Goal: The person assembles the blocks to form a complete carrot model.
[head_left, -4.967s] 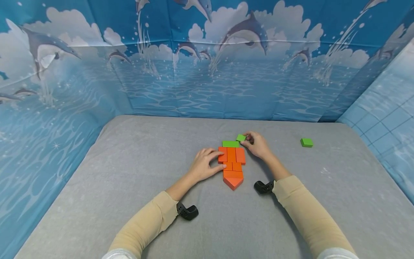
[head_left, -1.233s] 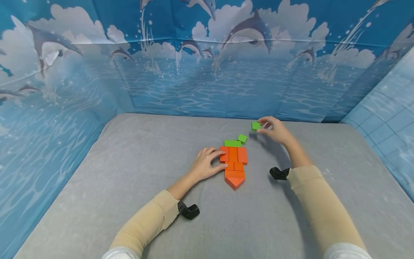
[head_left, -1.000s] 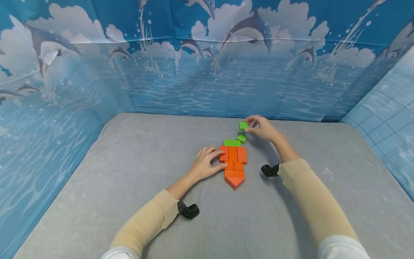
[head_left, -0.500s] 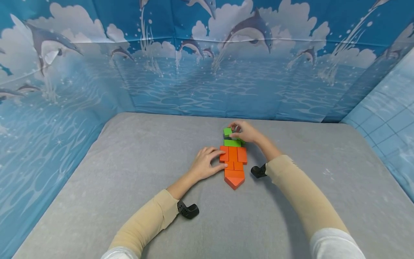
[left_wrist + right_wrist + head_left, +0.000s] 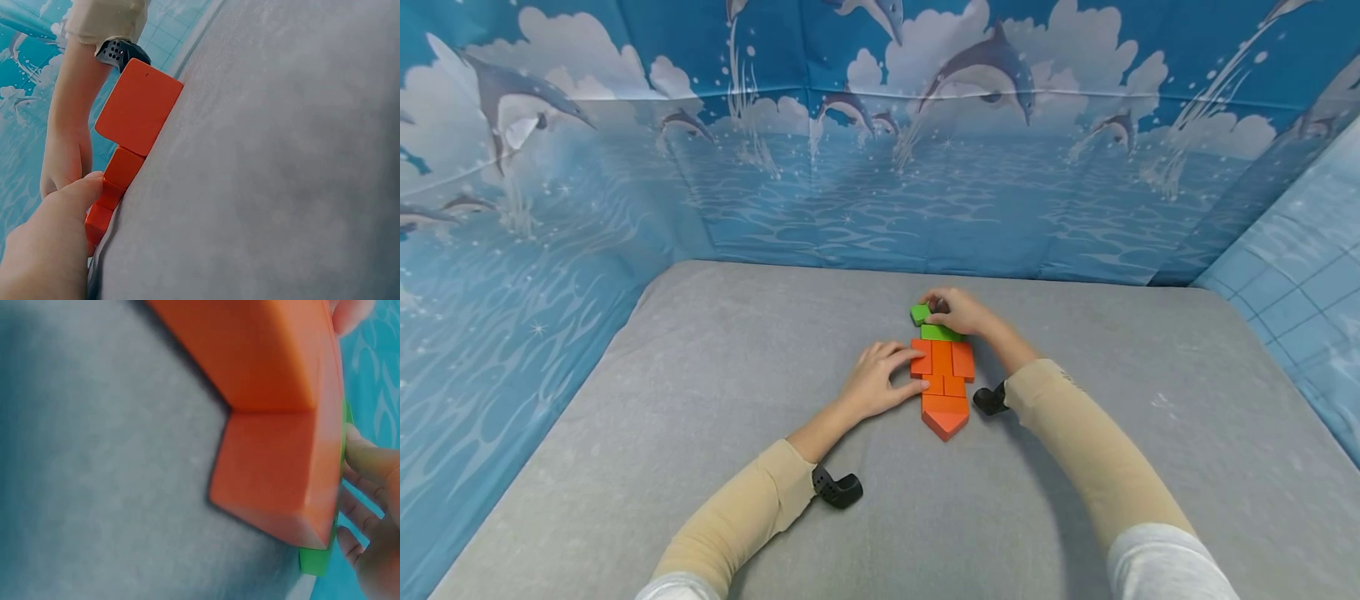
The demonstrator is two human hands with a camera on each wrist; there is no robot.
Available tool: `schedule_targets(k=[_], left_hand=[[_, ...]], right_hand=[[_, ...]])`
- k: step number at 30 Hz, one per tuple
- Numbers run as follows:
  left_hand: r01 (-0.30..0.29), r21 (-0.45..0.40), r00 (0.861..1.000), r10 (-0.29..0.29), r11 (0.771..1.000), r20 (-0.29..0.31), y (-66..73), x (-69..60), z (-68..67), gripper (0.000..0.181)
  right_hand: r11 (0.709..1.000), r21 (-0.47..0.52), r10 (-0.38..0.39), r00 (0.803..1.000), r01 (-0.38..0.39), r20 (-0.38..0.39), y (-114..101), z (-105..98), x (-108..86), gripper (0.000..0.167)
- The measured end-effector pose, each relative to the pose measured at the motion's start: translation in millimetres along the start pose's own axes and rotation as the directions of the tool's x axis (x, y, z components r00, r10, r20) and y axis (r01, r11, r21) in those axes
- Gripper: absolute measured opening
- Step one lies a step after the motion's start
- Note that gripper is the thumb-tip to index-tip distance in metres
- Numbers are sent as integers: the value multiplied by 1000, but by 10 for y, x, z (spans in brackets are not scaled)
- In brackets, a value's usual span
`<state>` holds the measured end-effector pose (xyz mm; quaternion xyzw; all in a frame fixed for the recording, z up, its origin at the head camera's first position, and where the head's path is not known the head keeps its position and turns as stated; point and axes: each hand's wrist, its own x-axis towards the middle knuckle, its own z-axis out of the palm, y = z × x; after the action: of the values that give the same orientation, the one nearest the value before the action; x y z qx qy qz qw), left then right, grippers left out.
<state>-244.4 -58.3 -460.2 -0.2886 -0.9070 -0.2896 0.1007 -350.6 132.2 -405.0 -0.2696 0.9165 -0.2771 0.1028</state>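
Note:
Orange blocks [image 5: 942, 358] lie flat in a rocket-like shape, with a pointed orange block [image 5: 945, 423] nearest the person. A long green block [image 5: 937, 332] borders their far side. Beyond its left end, the right hand [image 5: 962, 313] pinches a small green block [image 5: 920, 314] between thumb and fingers. That hand mostly covers another small green block at the long one's right end. My left hand [image 5: 876, 382] rests against the left side of the orange blocks, thumb and forefinger spread and touching them. In the left wrist view, the thumb [image 5: 84, 190] touches an orange block [image 5: 124, 165].
A grey cloth-covered surface [image 5: 760, 350] stretches around the blocks. Behind it hangs a blue dolphin-print curtain [image 5: 880, 200]. Black devices are strapped at the left wrist [image 5: 837, 488] and right wrist [image 5: 990, 400].
The right hand let go of one small green block by the long one's right end, took another from the far right, and carried it leftward, then down. The left hand stayed put.

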Motion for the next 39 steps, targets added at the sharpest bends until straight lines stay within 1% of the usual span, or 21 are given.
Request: schedule_targets(k=[8,14,21,28,39], left_hand=[[5,5,1000,-5,1000,0,7,-2,2,48],[5,-2,1000,-5,1000,-1,13,-5,-9,48],[9,2,1000,-9,1000,3,16,-7,-14,48],[0,12,1000,0,1000,-2,10,-5,-9,47],[-2,5,1000,2,1000,-7,9,-5,-9,47]], right_hand=[[1000,-23,19,1000,-19,12,-31,9,-19,30],[999,-26,27,1000,-27,-9,-19,30,-13,29],[998,-54,15,999,-17,-37,-19,45,-21,28],[999,-54,-6,1000,4,-26,-32,31,-31,27],[996,-80,-37,999,35,-28,-28,34,-29,26]])
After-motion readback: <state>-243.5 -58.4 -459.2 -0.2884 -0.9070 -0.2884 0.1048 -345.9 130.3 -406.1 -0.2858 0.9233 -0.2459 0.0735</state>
